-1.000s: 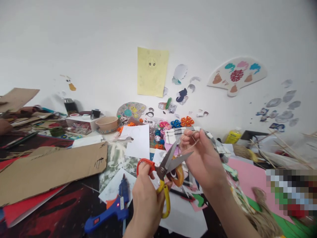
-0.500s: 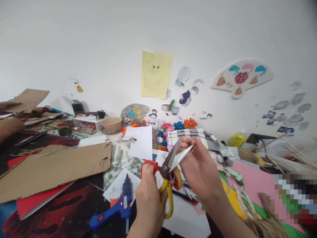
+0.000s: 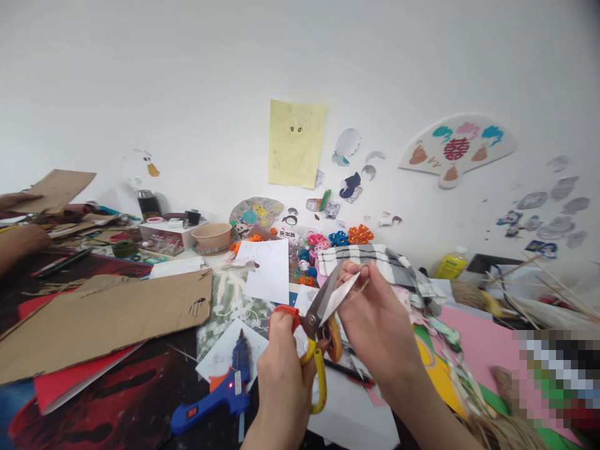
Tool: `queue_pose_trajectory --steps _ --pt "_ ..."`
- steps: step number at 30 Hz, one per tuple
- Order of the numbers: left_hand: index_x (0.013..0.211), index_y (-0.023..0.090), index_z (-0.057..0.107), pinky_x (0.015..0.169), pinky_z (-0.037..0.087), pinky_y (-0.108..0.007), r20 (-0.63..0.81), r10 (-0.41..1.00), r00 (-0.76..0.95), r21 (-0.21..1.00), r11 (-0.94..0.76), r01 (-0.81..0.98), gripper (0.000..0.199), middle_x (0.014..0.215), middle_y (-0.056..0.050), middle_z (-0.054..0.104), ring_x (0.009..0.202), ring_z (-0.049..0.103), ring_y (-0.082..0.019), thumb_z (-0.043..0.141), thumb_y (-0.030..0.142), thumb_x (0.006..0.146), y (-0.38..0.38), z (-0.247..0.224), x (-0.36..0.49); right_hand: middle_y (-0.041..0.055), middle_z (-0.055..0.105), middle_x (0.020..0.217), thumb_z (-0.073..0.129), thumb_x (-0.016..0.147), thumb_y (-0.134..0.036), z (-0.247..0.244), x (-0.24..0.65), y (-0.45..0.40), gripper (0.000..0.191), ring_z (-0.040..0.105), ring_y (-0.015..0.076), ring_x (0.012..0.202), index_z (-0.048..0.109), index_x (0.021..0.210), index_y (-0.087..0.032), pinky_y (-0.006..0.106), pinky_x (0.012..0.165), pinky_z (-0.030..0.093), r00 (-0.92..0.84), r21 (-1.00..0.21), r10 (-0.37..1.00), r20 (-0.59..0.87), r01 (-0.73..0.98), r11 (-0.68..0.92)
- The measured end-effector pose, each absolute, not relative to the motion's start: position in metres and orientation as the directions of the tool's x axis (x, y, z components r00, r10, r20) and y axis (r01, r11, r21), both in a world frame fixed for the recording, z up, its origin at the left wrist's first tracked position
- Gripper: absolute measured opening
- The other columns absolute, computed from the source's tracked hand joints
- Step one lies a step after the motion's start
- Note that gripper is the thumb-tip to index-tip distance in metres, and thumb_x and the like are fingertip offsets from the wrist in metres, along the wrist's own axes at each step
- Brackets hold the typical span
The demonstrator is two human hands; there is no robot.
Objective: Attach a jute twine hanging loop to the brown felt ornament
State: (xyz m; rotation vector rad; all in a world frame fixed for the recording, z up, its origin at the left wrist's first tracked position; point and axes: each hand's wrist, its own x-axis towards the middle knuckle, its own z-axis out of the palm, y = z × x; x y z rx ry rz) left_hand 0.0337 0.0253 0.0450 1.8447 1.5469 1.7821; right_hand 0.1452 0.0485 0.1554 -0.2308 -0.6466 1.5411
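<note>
My left hand (image 3: 284,372) is closed round the handles of a pair of scissors (image 3: 320,392), one handle partly red and the other yellow. Their metal blades are slightly apart and point up and to the right. My right hand (image 3: 382,325) is closed in a pinch beside the blade tips. A thin tan strand (image 3: 362,287) shows at its fingers; most of it is hidden. Behind the scissors is a round yellow-brown object (image 3: 335,340), partly covered. A blue glue gun (image 3: 213,400) with a lit red light lies left of my left hand.
A cardboard piece (image 3: 117,319) and red paper (image 3: 70,381) lie on the left. Another person's hand (image 3: 16,203) holds cardboard (image 3: 63,187) at the far left. A bowl (image 3: 210,237) and checked cloth (image 3: 360,255) are at the back. Pink paper (image 3: 473,331) and twine (image 3: 506,425) lie right.
The right fingers have shifted slightly down beside the blade tips, and the tan strand shows more. The scissors are nearly still in my left hand.
</note>
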Motion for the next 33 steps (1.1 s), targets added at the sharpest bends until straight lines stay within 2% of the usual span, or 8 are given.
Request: queue_pose_trajectory --steps 9,14,21,26,30,33 --pt "0.120 0.023 0.049 0.050 0.038 -0.023 0.589 0.779 -0.217 0.758 -0.439 0.482 0.032 0.065 0.007 0.045 0.049 0.045 -0.013 0.055 0.024 0.089 0.025 0.042 0.034 -0.0046 0.071 0.080 0.086 0.073 -0.031 0.150 0.147 0.051 0.021 0.068 0.0073 0.077 0.068 0.070 -0.022 0.017 0.076 0.057 -0.049 -0.551 0.976 0.211 -0.831 0.077" --pt "0.119 0.023 0.051 0.051 0.039 -0.024 0.567 0.793 -0.224 0.779 -0.428 0.458 0.033 0.066 0.006 0.048 0.051 0.047 -0.013 0.057 0.025 0.087 0.025 0.039 0.034 -0.0026 0.071 0.081 0.083 0.076 -0.033 0.149 0.147 0.051 0.019 0.067 0.0105 0.077 0.068 0.070 -0.022 0.023 0.076 0.057 -0.024 -0.561 0.978 0.208 -0.822 0.099" --pt "0.115 0.023 0.051 0.051 0.037 -0.024 0.547 0.799 -0.252 0.796 -0.402 0.453 0.028 0.064 0.007 0.046 0.050 0.045 -0.013 0.056 0.032 0.089 0.023 0.041 0.035 -0.0038 0.070 0.079 0.086 0.072 -0.033 0.151 0.148 0.052 0.020 0.066 0.0100 0.075 0.069 0.071 -0.023 0.021 0.074 0.057 0.037 -0.571 0.972 0.232 -0.804 0.167" --pt "0.107 0.021 0.053 0.060 0.042 -0.028 0.554 0.777 -0.299 0.791 -0.380 0.479 0.025 0.073 0.002 0.055 0.060 0.053 -0.016 0.060 0.033 0.086 0.021 0.046 0.033 -0.0033 0.071 0.079 0.085 0.073 -0.037 0.153 0.148 0.049 0.019 0.065 0.0101 0.073 0.072 0.074 -0.023 0.024 0.077 0.055 -0.005 -0.663 0.963 0.268 -0.726 0.181" --pt "0.102 0.020 0.054 0.067 0.047 -0.029 0.467 0.833 -0.297 0.879 -0.403 0.254 0.025 0.092 -0.004 0.065 0.072 0.060 -0.017 0.060 0.041 0.089 0.020 0.059 0.034 0.0004 0.072 0.079 0.085 0.073 -0.038 0.155 0.148 0.046 0.022 0.064 0.0133 0.081 0.073 0.067 -0.021 0.027 0.084 0.052 0.011 -0.746 0.936 0.351 -0.601 0.287" --pt "0.099 0.020 0.053 0.061 0.047 -0.024 0.442 0.846 -0.298 0.891 -0.451 0.042 0.028 0.095 -0.004 0.065 0.070 0.060 -0.013 0.064 0.044 0.090 0.019 0.079 0.035 0.0017 0.072 0.079 0.082 0.076 -0.039 0.153 0.149 0.045 0.022 0.062 0.0154 0.084 0.073 0.066 -0.021 0.030 0.083 0.050 0.008 -0.792 0.918 0.396 -0.503 0.346"
